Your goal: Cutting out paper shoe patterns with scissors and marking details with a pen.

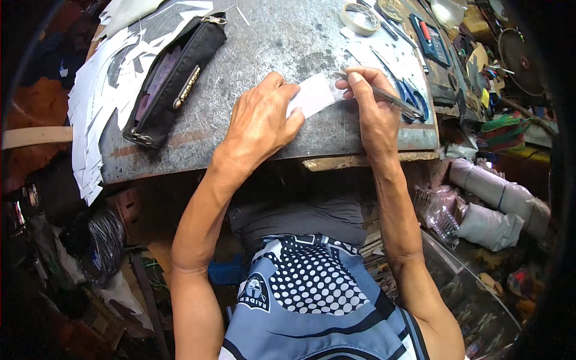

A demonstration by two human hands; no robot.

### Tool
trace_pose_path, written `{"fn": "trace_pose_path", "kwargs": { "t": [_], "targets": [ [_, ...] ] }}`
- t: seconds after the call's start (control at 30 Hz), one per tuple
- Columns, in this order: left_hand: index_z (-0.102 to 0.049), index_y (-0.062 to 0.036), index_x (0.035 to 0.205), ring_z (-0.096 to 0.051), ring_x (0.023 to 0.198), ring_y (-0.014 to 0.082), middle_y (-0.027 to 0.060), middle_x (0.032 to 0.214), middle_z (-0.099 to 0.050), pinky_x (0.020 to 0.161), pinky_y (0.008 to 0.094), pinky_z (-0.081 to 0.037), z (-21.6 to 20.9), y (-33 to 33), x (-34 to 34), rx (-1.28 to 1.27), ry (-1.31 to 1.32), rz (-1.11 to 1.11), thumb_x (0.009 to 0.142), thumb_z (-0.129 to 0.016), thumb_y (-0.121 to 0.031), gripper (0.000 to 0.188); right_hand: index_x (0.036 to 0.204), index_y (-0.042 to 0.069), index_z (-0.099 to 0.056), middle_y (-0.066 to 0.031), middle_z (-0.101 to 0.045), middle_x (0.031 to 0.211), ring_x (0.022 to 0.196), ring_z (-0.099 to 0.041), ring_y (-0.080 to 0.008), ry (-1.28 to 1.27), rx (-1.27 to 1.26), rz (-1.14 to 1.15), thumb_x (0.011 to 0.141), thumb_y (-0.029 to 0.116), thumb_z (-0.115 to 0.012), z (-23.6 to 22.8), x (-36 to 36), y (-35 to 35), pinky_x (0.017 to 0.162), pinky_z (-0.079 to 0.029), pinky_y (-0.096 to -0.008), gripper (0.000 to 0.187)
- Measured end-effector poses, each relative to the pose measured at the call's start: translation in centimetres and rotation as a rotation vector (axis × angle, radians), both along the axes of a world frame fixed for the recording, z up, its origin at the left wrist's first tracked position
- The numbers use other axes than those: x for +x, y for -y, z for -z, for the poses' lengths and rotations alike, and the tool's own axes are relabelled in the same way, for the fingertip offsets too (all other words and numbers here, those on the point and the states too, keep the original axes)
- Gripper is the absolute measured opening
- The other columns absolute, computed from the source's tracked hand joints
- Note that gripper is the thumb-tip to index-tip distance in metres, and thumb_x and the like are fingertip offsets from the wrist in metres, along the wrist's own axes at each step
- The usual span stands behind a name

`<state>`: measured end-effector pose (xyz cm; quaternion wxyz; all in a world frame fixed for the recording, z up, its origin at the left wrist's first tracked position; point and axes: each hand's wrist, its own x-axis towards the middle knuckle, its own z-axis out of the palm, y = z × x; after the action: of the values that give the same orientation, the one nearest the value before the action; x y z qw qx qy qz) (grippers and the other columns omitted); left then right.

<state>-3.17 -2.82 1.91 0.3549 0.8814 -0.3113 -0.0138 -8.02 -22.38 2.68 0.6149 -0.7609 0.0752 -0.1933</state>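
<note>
My left hand (pixel 259 117) is closed on the near left edge of a small white piece of paper (pixel 314 96), thumb and bent fingers at its side. The paper lies on or just above the scratched grey metal tabletop (pixel 282 42). To the right of it, my right hand (pixel 373 99) grips a slim silvery tool (pixel 397 102) like a pen or a craft knife. Its narrow tip points left past my fingertips, close to the paper's far right corner; its exact kind is unclear. Blue-handled scissors (pixel 414 99) lie just beyond my right hand, partly behind the tool.
An unzipped black pouch (pixel 174 78) lies at the table's left, beside white paper scraps (pixel 99 114) hanging over the edge. A tape roll (pixel 360 19) and a blue tool case (pixel 429 39) sit at the far right. Plastic-wrapped rolls (pixel 498 192) are stacked right of the table.
</note>
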Motion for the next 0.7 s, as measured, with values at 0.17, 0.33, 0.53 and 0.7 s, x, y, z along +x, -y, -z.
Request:
{"fn": "trace_pose_path", "kwargs": {
  "t": [0.17, 0.33, 0.53, 0.7],
  "targets": [
    [-0.067, 0.0015, 0.115, -0.066, 0.085, 0.0356, 0.0172, 0.095, -0.063, 0.076, 0.0433, -0.053, -0.1, 0.1, -0.1, -0.001, 0.016, -0.006, 0.079, -0.079, -0.033, 0.051, 0.098, -0.002, -0.066, -0.0048, -0.068, 0.083, 0.076, -0.062, -0.0112, -0.095, -0.105, -0.102, 0.091, 0.010, -0.065, 0.7, -1.0, -0.1, 0.068, -0.050, -0.0269, 0.014],
    [-0.067, 0.0006, 0.116, -0.066, 0.086, 0.0354, 0.0169, 0.095, -0.064, 0.076, 0.0441, -0.053, -0.2, 0.4, -0.1, 0.058, 0.056, -0.018, 0.076, -0.082, -0.038, 0.058, 0.091, -0.002, -0.068, -0.0044, -0.068, 0.078, 0.073, -0.061, -0.0105, -0.142, -0.146, -0.114, 0.089, 0.011, -0.068, 0.5, -1.2, -0.1, 0.064, -0.049, -0.0272, 0.013],
    [-0.067, -0.0011, 0.119, -0.066, 0.088, 0.0351, 0.0168, 0.097, -0.064, 0.077, 0.0433, -0.053, -0.2, 0.4, -0.1, 0.090, 0.042, -0.026, 0.076, -0.082, -0.039, 0.059, 0.091, -0.002, -0.070, -0.0037, -0.065, 0.074, 0.066, -0.055, -0.0081, -0.102, -0.183, -0.122, 0.089, 0.014, -0.069, 1.2, -0.9, 0.0, 0.058, -0.045, -0.0262, 0.016],
    [-0.067, -0.0003, 0.118, -0.067, 0.088, 0.0342, 0.0168, 0.096, -0.064, 0.077, 0.0430, -0.053, -0.6, 0.4, -0.1, 0.106, 0.022, -0.026, 0.076, -0.082, -0.041, 0.060, 0.092, -0.002, -0.070, -0.0026, -0.063, 0.071, 0.064, -0.052, -0.0078, -0.101, -0.185, -0.136, 0.088, 0.015, -0.069, 1.3, -0.8, 0.0, 0.056, -0.043, -0.0255, 0.018]
  ]
}}
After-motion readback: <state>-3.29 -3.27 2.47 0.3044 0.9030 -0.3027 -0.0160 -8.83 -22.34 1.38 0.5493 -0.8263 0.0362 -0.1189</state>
